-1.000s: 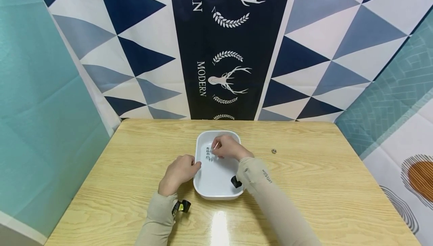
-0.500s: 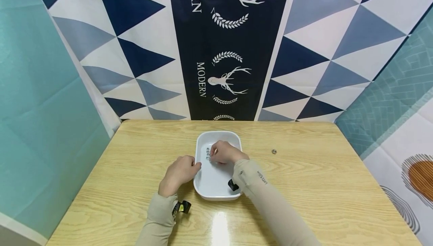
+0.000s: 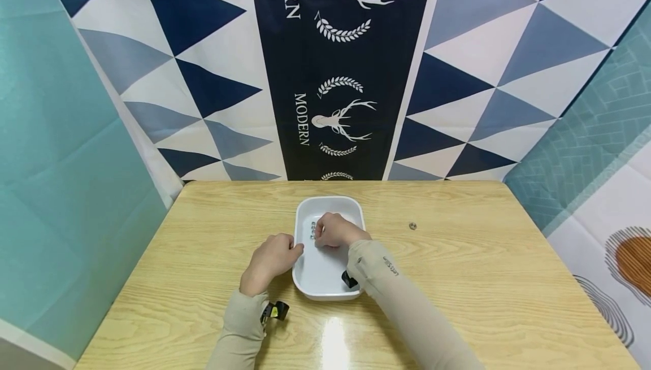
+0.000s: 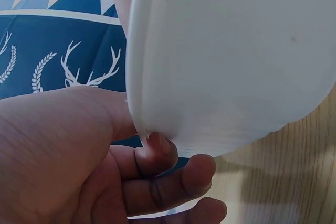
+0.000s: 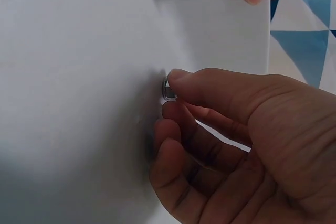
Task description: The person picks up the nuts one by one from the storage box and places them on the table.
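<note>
hands [image 3: 273,255] [image 3: 337,230] gripping smooth rounded tray [image 3: 320,277], shiny metal nut [image 5: 168,90], wood-grain table [image 3: 483,274]

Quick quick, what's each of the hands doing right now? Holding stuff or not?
Left hand: closed on the side of the white tub.
Right hand: pinching a small metal nut inside the tub.

Tray [image 3: 321,277]: white, rounded, flat on the tabletop [image 3: 458,291]; left hand [image 3: 276,255] grips its rim.
Nuts [image 3: 312,230]: small, silvery, lined up inside.
Pinched nut [image 5: 168,91]: in right hand [image 3: 337,231], inside tray.
Loose nut [image 3: 413,226]: on tabletop, right of tray.
</note>
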Available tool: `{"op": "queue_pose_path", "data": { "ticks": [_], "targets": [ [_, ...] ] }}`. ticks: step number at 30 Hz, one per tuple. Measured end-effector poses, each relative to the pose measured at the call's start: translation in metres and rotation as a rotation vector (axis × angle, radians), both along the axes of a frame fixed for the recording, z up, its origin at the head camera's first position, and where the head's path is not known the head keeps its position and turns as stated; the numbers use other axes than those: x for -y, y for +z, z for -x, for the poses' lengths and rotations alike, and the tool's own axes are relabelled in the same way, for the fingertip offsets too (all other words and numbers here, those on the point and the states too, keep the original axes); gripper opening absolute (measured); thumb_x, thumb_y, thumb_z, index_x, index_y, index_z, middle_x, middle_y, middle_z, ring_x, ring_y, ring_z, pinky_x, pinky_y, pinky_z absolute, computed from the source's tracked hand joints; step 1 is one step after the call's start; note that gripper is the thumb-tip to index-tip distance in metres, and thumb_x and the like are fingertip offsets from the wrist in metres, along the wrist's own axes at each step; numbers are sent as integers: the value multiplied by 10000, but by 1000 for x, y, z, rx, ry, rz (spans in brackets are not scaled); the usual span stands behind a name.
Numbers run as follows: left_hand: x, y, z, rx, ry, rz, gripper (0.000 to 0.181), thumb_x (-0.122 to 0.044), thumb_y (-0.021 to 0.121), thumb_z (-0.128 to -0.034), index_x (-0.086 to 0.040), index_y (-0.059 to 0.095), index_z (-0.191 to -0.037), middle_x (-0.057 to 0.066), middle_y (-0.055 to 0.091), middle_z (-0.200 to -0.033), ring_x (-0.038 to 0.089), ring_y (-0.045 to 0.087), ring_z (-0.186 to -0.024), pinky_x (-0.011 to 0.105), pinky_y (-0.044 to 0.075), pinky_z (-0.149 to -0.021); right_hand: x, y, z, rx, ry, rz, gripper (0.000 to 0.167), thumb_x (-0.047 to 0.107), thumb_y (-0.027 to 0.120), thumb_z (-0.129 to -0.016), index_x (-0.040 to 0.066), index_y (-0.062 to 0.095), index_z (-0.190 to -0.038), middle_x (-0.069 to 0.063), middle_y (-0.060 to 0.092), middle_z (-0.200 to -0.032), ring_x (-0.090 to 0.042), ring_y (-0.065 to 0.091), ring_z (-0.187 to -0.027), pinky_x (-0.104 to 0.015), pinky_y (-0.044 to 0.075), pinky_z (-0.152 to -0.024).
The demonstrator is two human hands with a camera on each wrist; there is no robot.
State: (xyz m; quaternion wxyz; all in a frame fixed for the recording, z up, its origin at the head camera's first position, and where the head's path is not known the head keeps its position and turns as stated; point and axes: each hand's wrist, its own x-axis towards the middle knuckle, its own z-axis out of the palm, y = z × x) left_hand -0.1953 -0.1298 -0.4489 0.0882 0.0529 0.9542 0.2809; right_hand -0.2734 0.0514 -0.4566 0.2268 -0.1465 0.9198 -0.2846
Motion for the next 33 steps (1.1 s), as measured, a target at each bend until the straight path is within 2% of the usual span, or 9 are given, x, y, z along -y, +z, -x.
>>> {"op": "queue_pose_path", "data": {
  "ticks": [5, 14, 24, 33],
  "targets": [
    [0, -1, 0, 1, 0, -4, 360, -296, 561, -1004, -143, 536, -679, -7, 458, -603, 142, 440, -527, 282, 315, -489, -1, 0, -2, 8, -5, -10, 139, 84, 764, -880, 122, 672, -783, -6, 607, -701, -121, 543, -599, -239, 443, -556],
    [-1, -1, 0, 1, 2, -14, 339, -296, 563, -996, -139, 564, -696, 0, 468, -616, 148, 450, -541, 284, 322, -494, -4, 4, -2, -14, -40, -44, 206, 63, 733, -836, 110, 614, -675, -3, 557, -616, -128, 516, -547, -250, 419, -529],
    [0, -2, -1, -10, 0, -18, 345, -292, 564, -985, -145, 539, -674, 1, 468, -609, 152, 456, -538, 287, 328, -491, -12, 18, -7, -34, -36, -16, 144, 57, 738, -847, 99, 654, -737, -35, 656, -663, -141, 583, -584, -251, 459, -560],
    [1, -2, 0, -9, 0, -13, 337, -301, 569, -995, -140, 577, -698, 5, 496, -618, 148, 470, -541, 282, 344, -490, -19, 22, -5, -64, -52, -2, 128, 35, 730, -837, 93, 647, -758, -47, 655, -665, -140, 592, -577, -239, 470, -557]
  ]
}}
